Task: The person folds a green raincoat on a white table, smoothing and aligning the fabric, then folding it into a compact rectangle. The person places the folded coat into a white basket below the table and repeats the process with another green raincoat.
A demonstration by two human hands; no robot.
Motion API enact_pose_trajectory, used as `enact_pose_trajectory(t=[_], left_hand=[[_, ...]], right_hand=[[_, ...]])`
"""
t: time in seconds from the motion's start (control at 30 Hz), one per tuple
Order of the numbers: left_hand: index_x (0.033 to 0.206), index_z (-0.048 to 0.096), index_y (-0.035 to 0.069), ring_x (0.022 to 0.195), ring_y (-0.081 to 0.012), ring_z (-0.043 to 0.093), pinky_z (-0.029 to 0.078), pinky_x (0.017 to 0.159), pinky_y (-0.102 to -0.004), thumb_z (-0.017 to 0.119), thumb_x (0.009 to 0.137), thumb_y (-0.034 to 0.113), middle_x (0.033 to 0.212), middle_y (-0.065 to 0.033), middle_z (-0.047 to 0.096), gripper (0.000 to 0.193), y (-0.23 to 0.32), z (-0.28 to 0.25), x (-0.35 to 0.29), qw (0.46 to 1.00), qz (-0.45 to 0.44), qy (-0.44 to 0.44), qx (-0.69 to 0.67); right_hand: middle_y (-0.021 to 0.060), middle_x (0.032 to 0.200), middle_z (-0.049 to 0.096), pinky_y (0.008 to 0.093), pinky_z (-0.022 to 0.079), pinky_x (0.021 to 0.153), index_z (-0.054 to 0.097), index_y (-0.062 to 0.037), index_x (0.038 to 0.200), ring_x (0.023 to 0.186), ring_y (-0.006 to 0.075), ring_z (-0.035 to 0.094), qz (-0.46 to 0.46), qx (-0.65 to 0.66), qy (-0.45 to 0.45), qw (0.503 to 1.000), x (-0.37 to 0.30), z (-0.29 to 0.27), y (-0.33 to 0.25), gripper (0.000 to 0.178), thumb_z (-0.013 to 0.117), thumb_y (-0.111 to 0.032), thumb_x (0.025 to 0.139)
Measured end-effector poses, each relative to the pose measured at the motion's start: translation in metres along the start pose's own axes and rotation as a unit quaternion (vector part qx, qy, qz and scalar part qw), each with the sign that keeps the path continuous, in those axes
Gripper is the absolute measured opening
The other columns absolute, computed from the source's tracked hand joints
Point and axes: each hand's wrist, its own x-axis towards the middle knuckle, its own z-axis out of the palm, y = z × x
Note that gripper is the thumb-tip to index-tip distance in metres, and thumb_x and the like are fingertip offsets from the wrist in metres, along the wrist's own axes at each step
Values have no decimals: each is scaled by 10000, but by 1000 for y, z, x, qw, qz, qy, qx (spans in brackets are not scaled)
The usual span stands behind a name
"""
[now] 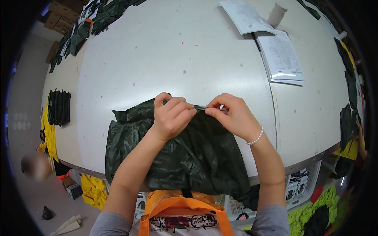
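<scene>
A dark green, shiny garment [197, 153] lies bunched on the near edge of the table and hangs over it toward my lap. At its upper edge my left hand [173, 116] is closed, fingers curled over the fabric. My right hand [232, 114], a beaded bracelet on its wrist, pinches the same edge a little to the right. A short greyish strip [200, 107] of the edge shows between the two hands. Something small and dark pinkish peeks out under the right fingers; I cannot make out what it is.
Stacks of printed sheets [279, 59] and a white roll [277, 15] lie at the far right. A folded dark stack [59, 107] sits at the left edge. More dark garments [106, 17] are heaped far left. White crates [303, 183] stand below the table.
</scene>
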Motion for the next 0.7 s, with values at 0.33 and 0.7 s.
enact_pose_trajectory(t=[0.33, 0.7], left_hand=[[727, 612, 136, 693, -119, 597, 331, 766, -338, 740, 619, 79, 764, 41, 643, 177, -3, -1, 3, 1000, 19, 0, 7], [731, 609, 141, 702, -116, 602, 339, 746, -327, 732, 642, 83, 771, 45, 644, 162, -5, -1, 3, 999, 36, 4, 13]], right_hand=[[78, 777, 640, 261, 461, 616, 663, -5, 855, 649, 136, 544, 74, 112, -66, 989, 5, -6, 5, 217, 668, -221, 842], [8, 724, 606, 200, 409, 563, 661, -11, 854, 591, 57, 471, 25, 94, -57, 994, 7, -4, 7, 156, 679, -165, 838]])
